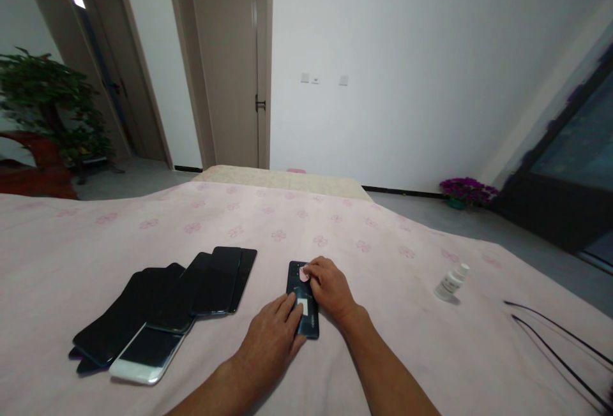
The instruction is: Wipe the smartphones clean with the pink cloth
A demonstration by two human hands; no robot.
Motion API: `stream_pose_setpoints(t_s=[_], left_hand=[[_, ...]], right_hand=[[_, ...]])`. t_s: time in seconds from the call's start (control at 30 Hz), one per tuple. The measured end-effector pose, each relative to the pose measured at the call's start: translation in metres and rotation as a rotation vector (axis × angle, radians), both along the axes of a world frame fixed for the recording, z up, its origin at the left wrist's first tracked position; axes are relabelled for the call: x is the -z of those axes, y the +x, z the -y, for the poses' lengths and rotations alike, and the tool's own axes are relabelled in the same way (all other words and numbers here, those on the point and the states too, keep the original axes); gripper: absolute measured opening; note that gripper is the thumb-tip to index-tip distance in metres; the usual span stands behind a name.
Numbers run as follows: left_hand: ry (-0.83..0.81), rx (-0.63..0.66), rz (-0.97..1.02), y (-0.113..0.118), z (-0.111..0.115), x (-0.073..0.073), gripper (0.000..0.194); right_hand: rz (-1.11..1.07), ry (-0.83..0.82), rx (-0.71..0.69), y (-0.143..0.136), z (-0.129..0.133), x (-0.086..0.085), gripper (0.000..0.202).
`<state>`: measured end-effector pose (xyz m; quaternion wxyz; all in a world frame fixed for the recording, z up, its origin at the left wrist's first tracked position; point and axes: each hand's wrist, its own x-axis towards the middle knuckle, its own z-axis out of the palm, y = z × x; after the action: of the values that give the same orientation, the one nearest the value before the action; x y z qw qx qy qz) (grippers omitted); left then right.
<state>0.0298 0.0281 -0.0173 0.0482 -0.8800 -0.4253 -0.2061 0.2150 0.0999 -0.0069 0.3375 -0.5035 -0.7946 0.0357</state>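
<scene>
The dark phone [303, 291] lies face down beneath both hands, the right hand [330, 285] seeming to pinch a small pink pad [304, 275] against its far end while the left hand [272, 332] rests over its nearer part (whether that one truly grips the edge, I cannot tell). Done well, this calls for firm bracing from below and light, even pressure at the pad. Left of the grip overlap several other phones [218, 282]; well to its right stands a white bottle [450, 283].
</scene>
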Motion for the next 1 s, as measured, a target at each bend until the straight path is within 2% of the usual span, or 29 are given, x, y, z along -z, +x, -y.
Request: stream_pose_setpoints(t_s=[0.23, 0.3, 0.47, 0.53, 0.83, 0.9, 1.0], left_hand=[[-0.016, 0.018, -0.008, 0.0, 0.0, -0.002, 0.045], [-0.014, 0.018, -0.015, 0.0, 0.0, -0.002, 0.046], [0.003, 0.003, -0.032, 0.001, 0.0, 0.002, 0.041], [0.008, -0.002, -0.023, 0.002, 0.0, 0.004, 0.04], [0.007, 0.006, -0.008, 0.004, 0.0, 0.002, 0.042], [-0.002, 0.003, -0.022, 0.004, 0.0, 0.002, 0.043], [-0.002, -0.004, -0.053, 0.004, 0.001, 0.004, 0.043]], right_hand=[[0.067, -0.026, -0.19, -0.015, 0.008, -0.003, 0.022], [0.061, -0.023, -0.181, -0.016, 0.008, -0.003, 0.02], [0.035, 0.025, -0.001, -0.012, -0.002, 0.003, 0.027], [0.037, 0.032, 0.026, -0.012, -0.007, 0.005, 0.028], [0.024, -0.007, -0.232, -0.025, -0.008, 0.006, 0.028], [0.013, -0.013, -0.223, -0.024, -0.008, 0.005, 0.027], [0.003, 0.004, -0.129, -0.021, -0.01, 0.004, 0.027]])
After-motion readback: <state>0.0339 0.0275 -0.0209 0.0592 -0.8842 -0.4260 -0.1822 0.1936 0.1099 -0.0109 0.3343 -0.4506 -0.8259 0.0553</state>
